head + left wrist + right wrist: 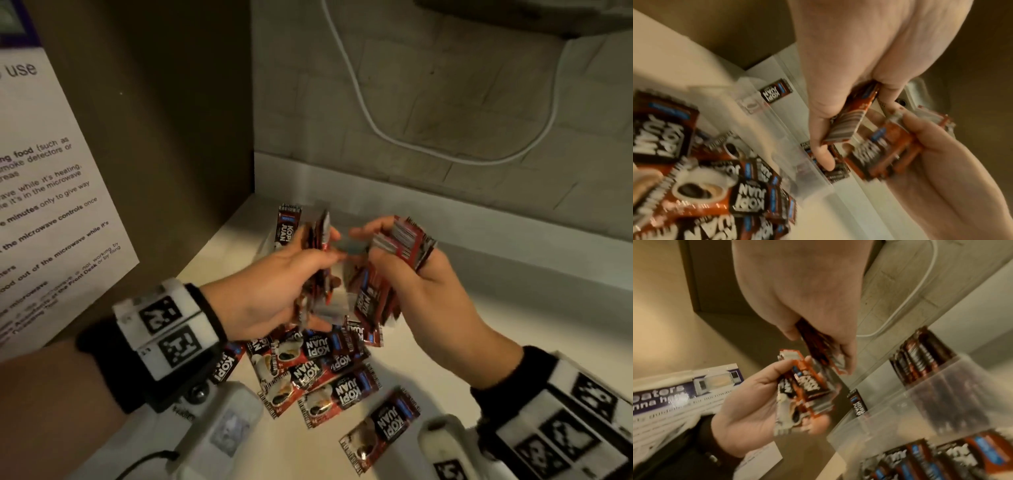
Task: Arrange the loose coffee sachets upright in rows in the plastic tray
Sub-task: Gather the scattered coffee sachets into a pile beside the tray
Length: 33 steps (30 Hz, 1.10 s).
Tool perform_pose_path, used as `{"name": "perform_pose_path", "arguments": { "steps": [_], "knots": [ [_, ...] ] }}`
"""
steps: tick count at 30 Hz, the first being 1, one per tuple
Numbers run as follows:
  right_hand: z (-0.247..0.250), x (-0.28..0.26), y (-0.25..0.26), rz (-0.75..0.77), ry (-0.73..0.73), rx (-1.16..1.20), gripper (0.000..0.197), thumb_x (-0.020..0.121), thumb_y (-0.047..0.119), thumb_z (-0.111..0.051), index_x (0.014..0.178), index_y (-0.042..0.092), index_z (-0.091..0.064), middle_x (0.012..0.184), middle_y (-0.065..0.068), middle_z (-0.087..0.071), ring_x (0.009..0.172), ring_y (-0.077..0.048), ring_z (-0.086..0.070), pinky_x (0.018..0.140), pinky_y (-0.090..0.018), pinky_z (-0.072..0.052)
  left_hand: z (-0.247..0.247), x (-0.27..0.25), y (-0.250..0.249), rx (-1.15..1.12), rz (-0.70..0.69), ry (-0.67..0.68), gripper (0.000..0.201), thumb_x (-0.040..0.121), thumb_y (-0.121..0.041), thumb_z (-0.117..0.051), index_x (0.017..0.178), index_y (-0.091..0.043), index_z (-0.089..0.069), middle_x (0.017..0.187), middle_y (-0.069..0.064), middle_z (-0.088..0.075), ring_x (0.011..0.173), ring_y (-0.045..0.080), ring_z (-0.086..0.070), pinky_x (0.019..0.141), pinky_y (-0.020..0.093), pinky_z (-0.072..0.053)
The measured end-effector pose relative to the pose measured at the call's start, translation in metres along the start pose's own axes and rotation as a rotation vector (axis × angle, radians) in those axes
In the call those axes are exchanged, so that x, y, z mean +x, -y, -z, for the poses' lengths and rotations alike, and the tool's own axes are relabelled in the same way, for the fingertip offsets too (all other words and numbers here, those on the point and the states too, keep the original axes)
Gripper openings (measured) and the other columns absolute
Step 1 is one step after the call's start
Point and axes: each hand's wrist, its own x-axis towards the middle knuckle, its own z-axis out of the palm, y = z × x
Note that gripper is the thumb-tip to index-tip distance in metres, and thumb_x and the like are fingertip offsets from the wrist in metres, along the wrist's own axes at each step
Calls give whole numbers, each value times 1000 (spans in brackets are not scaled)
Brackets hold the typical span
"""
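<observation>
Both hands are raised over the white counter, close together, each gripping a bundle of red-and-black coffee sachets. My left hand (pixel 301 270) holds its bundle (pixel 320 260) edge-on; the right hand (pixel 394 260) holds a thicker stack (pixel 407 240). Behind them stands the clear plastic tray (pixel 777 129), with one sachet (pixel 288 226) upright at its left end. In the right wrist view the tray (pixel 931 404) also holds a row of upright sachets (pixel 920 356). Several loose sachets (pixel 318 370) lie flat in a heap on the counter below the hands.
A brown cabinet side with a printed microwave notice (pixel 44 205) closes off the left. Behind the counter is a tiled wall, where a white cable (pixel 376 130) hangs. One sachet (pixel 380 428) lies apart at the front right.
</observation>
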Motion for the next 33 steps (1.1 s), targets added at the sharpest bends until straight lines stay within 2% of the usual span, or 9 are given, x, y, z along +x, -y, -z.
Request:
{"name": "perform_pose_path", "arguments": {
  "steps": [5,8,11,13,18,21,23,28,33],
  "knots": [
    [-25,2,-8,-71,-130,89,25,93,33,-55,113,18,-56,98,7,-70,99,-7,-66,87,-26,-50,-23,3,12,-54,-27,140,53,83,-10,-54,129,-34,-44,125,14,-61,108,27,-61,93,51,-51],
    [-30,-2,-15,-149,-86,160,58,84,62,-56,121,17,-51,100,6,-67,104,-10,-64,91,-32,-49,-23,3,18,54,-46,206,79,68,6,-52,125,-47,-36,116,12,-58,102,26,-60,85,42,-52],
    [-32,-3,-21,-254,5,197,97,60,89,-50,133,25,-45,120,-1,-63,116,-15,-59,94,-37,-48,-22,7,25,147,-91,132,75,82,13,-57,125,-46,-37,112,8,-62,97,24,-63,80,47,-55],
    [-29,-1,-21,-290,54,188,102,59,91,-46,138,26,-42,127,-2,-60,120,-14,-58,101,-38,-46,-22,11,26,188,-119,86,65,86,8,-58,125,-42,-41,102,3,-64,85,16,-64,65,38,-55],
    [-9,11,-4,-184,-75,-10,84,69,77,-34,137,28,-41,128,12,-56,115,3,-54,90,-11,-43,-18,27,9,222,-172,-36,47,90,-1,-56,121,-35,-47,95,5,-63,78,21,-59,69,41,-51],
    [15,22,0,-93,-365,-140,35,89,60,-37,109,34,-50,105,21,-55,93,20,-49,79,-4,-36,-7,50,-2,285,-182,-183,36,89,-5,-57,106,-35,-48,106,8,-62,88,24,-58,80,41,-46],
    [31,30,-2,-104,-497,-160,20,99,46,-38,103,29,-49,96,22,-53,86,15,-49,77,-10,-36,1,64,-5,351,-101,-174,32,91,-8,-56,108,-33,-47,109,9,-61,93,24,-58,80,38,-49],
    [52,38,-23,-225,-601,-137,28,97,46,-41,112,22,-45,98,18,-49,100,-13,-48,87,-31,-31,7,91,2,399,33,-36,24,91,-8,-53,108,-25,-54,110,10,-59,93,22,-56,83,38,-47],
    [56,36,-39,-304,-624,-124,26,98,44,-42,111,21,-43,94,18,-47,100,-16,-46,86,-33,-32,-1,107,14,585,83,71,38,94,-9,-50,128,-23,-47,119,12,-62,107,23,-60,95,34,-48]
  ]
}}
